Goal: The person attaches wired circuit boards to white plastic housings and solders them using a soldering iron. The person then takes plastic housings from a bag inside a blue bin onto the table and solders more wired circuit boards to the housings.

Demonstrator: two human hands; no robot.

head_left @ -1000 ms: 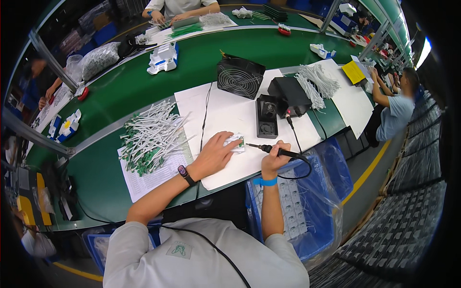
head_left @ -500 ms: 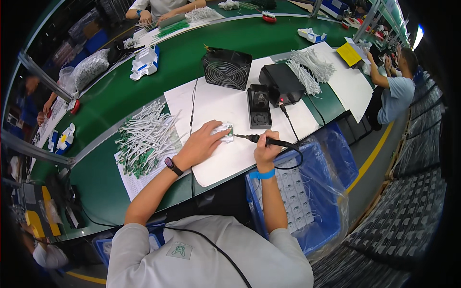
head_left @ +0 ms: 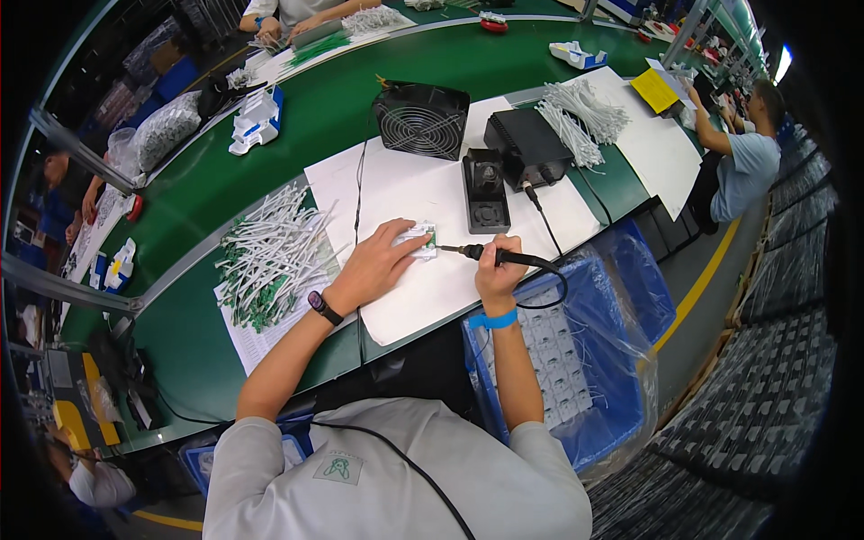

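My right hand [head_left: 498, 274] is closed around a soldering iron [head_left: 467, 251], held like a pen, its tip pointing left. The tip meets, or is very close to, a small green circuit board [head_left: 431, 239] on a white plastic part [head_left: 419, 253]. My left hand [head_left: 369, 268] holds that part down on the white sheet [head_left: 423, 310] with its fingertips. Where its thumb lies is hard to make out. The iron's cable loops past my right wrist to a black box-shaped soldering station [head_left: 526, 147]. An iron stand [head_left: 486, 193] sits just beyond the part.
White wires with green boards [head_left: 270, 256] are heaped at left. A black fan [head_left: 421, 121] and bundled white wires [head_left: 585, 117] stand farther back. Blue-and-white units [head_left: 257, 120] lie on the green belt [head_left: 337, 103]. A blue bin [head_left: 612, 387] holds white parts. Other people work nearby.
The iron's tip has shifted slightly upward and left, along with the right hand. Units on the green belt have moved a little leftward. Both hands keep their holds.
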